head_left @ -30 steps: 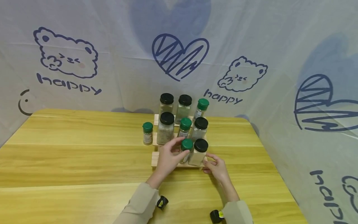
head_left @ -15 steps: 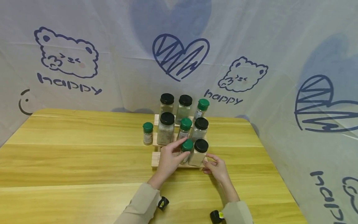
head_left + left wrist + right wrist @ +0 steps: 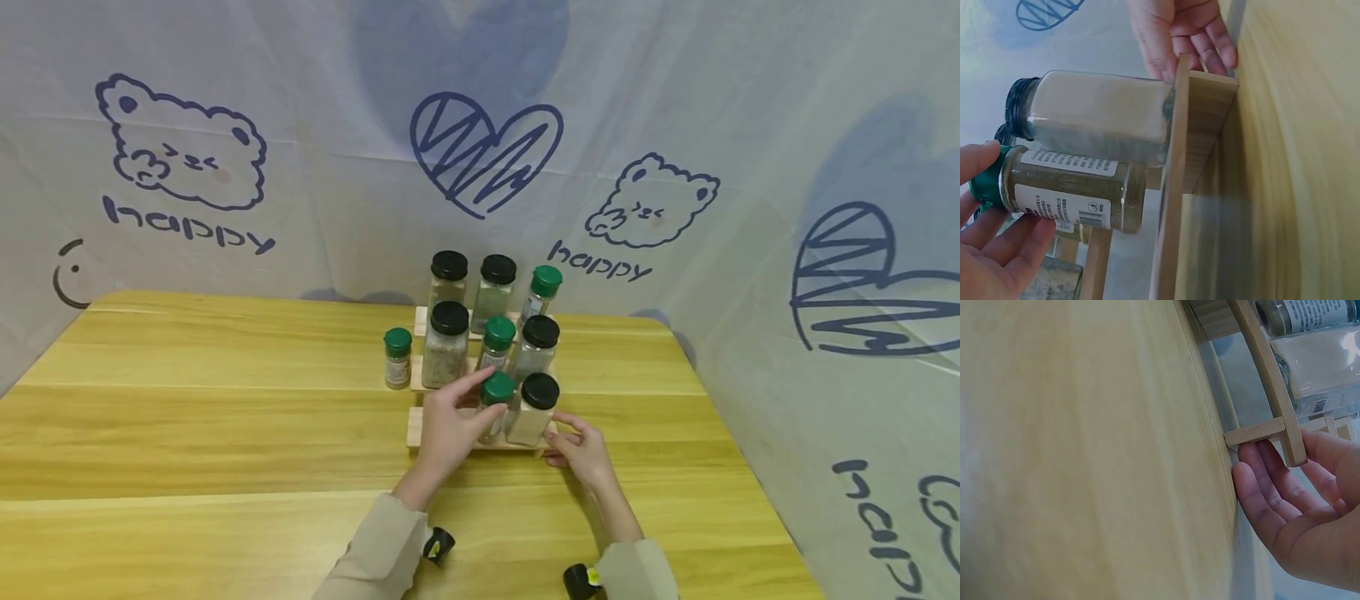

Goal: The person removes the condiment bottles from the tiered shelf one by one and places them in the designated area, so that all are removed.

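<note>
My left hand point(image 3: 448, 423) holds a green-capped spice jar point(image 3: 1072, 190) by its cap, thumb on one side and fingers on the other. The jar has a brown-green filling and a white label. In the left wrist view a narrow gap shows between its base and the lowest shelf of the wooden spice rack point(image 3: 417, 428). Right beside it stands a black-capped square jar point(image 3: 529, 417) of pale powder. My right hand point(image 3: 585, 454) grips the rack's front right corner, thumb at the shelf end point(image 3: 1294, 447) and fingers curled beneath by the leg.
On the middle tier stand a tall black-capped jar point(image 3: 444, 354), a green-capped jar point(image 3: 498, 337) and another black-capped jar point(image 3: 537, 342). The top tier holds two black-capped jars and a small green-capped one point(image 3: 542, 292). A green-capped jar point(image 3: 397, 360) stands on the table point(image 3: 225, 433), left of the rack.
The green-capped jar in my left hand has shifted slightly left, away from the pale powder jar. My right hand has stayed at the rack's corner.
</note>
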The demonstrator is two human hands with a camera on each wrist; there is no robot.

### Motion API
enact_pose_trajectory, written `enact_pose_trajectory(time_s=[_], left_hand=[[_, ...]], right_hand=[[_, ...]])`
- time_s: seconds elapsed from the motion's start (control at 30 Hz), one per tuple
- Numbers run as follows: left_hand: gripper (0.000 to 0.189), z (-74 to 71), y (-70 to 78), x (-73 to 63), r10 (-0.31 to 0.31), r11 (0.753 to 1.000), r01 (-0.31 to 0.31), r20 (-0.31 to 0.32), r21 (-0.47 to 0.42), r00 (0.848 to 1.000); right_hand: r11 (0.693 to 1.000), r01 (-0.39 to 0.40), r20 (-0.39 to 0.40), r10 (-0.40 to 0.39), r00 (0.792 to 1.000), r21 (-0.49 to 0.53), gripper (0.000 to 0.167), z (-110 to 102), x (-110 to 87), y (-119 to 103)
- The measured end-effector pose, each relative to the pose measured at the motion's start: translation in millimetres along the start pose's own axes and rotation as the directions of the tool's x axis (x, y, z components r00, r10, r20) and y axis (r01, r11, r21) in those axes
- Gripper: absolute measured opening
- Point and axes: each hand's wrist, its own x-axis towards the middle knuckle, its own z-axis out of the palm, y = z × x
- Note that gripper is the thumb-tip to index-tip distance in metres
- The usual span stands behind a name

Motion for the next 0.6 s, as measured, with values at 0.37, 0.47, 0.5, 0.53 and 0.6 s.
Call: enact_pose_trajectory(time_s=[0.37,0.47,0.5,0.53,0.6], left_hand=[[0.041,-11.8,-3.7,-0.7,0.012,1.000,-0.012,-0.013,-0.001,1.000],[0.041,-15.9,-2.8,-1.1,-0.013,1.000,0.013,0.000,-0.025,1.000],[0.041,-17.5,-2.5,-1.1,-0.022,0.999,0.022,0.004,-0.031,1.000],[0.041,-19.2,-2.3,-1.1,-0.032,0.999,0.032,0.009,-0.033,0.999],[0.041,-23.0,-2.3,-1.4,-0.049,0.998,0.050,0.021,-0.040,0.999]], right_hand=[[1.000,0.003,-0.001,-0.003,1.000,0.001,0.033,0.2,1.6,-0.6],[1.000,0.008,-0.003,-0.008,1.000,-0.004,0.033,0.2,1.1,-0.4],[1.000,0.011,-0.004,-0.011,1.000,-0.005,0.033,0.3,0.9,-0.4],[1.000,0.013,-0.005,-0.013,1.000,-0.008,0.033,0.3,0.5,-0.3],[1.000,0.017,-0.007,-0.017,1.000,-0.010,0.032,0.4,-0.6,-0.2]])
